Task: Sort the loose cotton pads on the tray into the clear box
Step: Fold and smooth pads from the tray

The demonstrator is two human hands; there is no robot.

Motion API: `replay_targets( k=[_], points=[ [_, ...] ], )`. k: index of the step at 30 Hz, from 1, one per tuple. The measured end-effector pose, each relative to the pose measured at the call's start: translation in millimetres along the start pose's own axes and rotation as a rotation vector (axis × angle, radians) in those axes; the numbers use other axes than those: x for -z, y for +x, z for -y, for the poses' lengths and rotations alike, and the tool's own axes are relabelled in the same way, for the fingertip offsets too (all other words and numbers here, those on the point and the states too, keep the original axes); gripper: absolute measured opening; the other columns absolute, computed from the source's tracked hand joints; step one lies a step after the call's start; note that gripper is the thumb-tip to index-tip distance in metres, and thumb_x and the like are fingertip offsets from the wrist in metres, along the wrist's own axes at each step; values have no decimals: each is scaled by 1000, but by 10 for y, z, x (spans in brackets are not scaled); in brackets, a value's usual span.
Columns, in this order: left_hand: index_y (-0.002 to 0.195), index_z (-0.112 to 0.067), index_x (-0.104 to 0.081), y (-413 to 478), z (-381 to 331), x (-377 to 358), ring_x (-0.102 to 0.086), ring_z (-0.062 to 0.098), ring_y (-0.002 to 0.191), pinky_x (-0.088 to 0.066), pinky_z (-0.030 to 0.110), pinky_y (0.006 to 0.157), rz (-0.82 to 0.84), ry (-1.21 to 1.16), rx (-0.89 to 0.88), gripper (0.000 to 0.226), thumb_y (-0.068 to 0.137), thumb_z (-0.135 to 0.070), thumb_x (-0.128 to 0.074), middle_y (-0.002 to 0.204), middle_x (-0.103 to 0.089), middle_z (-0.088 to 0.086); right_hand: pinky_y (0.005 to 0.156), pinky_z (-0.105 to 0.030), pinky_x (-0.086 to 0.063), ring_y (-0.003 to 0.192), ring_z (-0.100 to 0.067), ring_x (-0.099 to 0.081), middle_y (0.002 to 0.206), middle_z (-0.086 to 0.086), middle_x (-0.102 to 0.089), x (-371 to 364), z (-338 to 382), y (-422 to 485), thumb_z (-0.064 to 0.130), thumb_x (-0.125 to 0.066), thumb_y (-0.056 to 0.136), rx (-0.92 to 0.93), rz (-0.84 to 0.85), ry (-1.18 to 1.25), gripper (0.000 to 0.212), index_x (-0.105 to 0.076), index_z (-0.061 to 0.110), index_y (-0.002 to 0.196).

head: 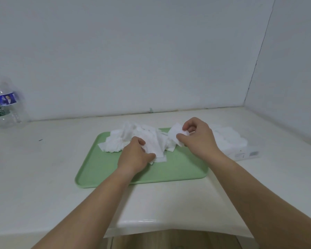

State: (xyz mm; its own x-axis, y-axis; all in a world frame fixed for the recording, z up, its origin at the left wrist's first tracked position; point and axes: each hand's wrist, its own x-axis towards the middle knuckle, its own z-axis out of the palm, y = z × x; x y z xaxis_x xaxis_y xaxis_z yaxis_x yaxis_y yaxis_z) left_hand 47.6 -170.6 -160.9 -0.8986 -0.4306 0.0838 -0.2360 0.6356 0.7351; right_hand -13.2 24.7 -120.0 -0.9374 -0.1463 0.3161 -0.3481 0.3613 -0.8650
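Observation:
A heap of loose white cotton pads [127, 139] lies on the far half of a green tray [169, 169]. My left hand [135, 156] rests on the heap's near edge, its fingers curled into the pads and gripping some. My right hand [196, 136] is over the tray's far right corner and pinches a few pads [175, 134] between thumb and fingers. The clear box [239, 146] stands just right of the tray, filled with white pads and partly hidden behind my right hand.
The tray sits on a white counter [43, 159] that meets a white wall at the back and another on the right. Two clear plastic water bottles [5, 105] stand at the far left. The counter's front edge runs below my forearms.

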Motion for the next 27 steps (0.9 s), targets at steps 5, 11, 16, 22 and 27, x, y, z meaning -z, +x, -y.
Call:
replay_targets(
  k=[5,11,16,22,27],
  points=[
    [73,-20,-55,-12,66,88,-49,15,63,-37,29,61,19,-62,14,29,74,-19,-84,67,-52,-6,80,-43,-61,76,-16,-69,94,-2,-68,-97,68,-22,2,-71,82,-77,42,337,36,-59,24,107],
    [66,-20,-49,-15,207,263,-41,16,60,-38,29,58,-1,-231,-16,36,79,-12,-81,67,-45,-3,75,-31,-60,90,-20,-73,99,-8,-76,-302,185,-24,-1,-67,90,-95,251,537,16,-70,8,102],
    [98,-7,-67,-9,245,480,-65,14,56,-60,29,60,-39,-504,33,18,84,-1,-76,84,-73,6,77,-31,-61,90,-21,-73,100,-9,-77,-555,262,0,4,-68,92,-113,386,583,12,-71,6,103],
    [112,-6,-67,117,225,619,-58,22,71,-50,23,57,-11,-837,26,28,85,-3,-75,86,-75,9,67,-26,-58,79,-17,-72,90,-7,-77,-793,354,85,11,-71,92,-106,400,600,11,-71,9,103],
    [108,0,-67,197,209,544,-67,19,74,-58,23,63,-40,-1056,4,17,91,0,-68,87,-73,9,66,-30,-55,85,-20,-69,91,-7,-76,-828,287,124,13,-65,95,-88,356,709,9,-73,10,101]
  ],
)
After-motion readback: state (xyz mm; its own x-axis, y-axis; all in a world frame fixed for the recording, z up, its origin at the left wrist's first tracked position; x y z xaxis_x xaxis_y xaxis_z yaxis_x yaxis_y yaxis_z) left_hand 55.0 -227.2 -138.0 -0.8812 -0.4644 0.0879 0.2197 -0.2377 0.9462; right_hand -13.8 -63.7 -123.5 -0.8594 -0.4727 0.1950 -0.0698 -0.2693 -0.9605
